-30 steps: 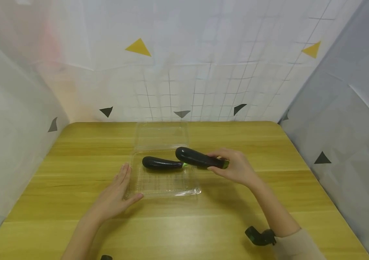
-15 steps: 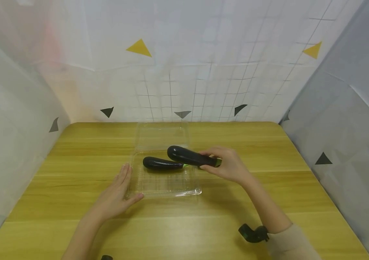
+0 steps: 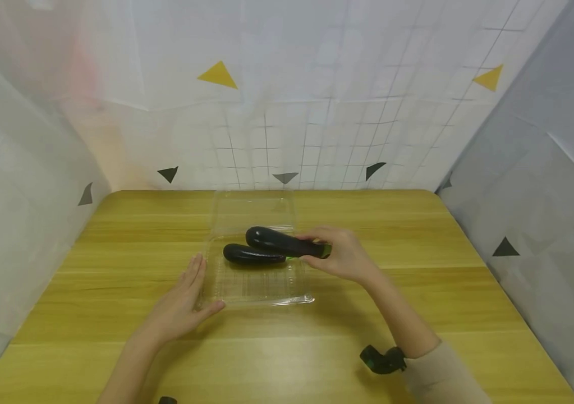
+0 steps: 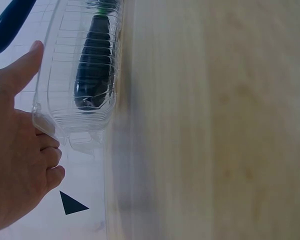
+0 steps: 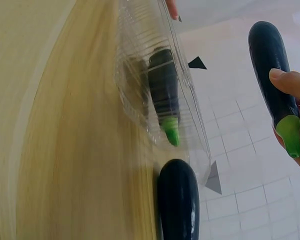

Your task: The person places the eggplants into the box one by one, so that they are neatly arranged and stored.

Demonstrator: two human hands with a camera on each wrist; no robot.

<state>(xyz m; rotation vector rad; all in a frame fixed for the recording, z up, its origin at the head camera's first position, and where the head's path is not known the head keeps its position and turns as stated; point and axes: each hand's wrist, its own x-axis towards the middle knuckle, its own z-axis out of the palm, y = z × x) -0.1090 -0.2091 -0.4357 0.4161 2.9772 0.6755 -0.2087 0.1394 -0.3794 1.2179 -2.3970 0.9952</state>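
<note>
A clear plastic clamshell box (image 3: 256, 297) lies on the table with its lid (image 3: 253, 210) folded back. Inside it is one eggplant (image 3: 248, 254), dark purple with a green stem end. My left hand (image 3: 178, 306) rests against the box's left front corner, fingers fairly straight along the left side and thumb at the front edge. Above the box's back right part, my right hand (image 3: 339, 252) holds another eggplant (image 5: 270, 70) near its green cap, clear of the box in the right wrist view. A third eggplant (image 5: 179, 200) lies on the table by the box's right end.
The wooden table (image 3: 393, 314) runs back to a white wall sheet (image 3: 287, 129) with grid lines and triangle marks. Grey-white sheets (image 3: 544, 185) flank both sides. A black wrist camera (image 3: 382, 359) is strapped to the right forearm.
My right hand has carried its eggplant leftward, from over the box's right edge to above and behind the eggplant inside. The left hand and the box have stayed in place.
</note>
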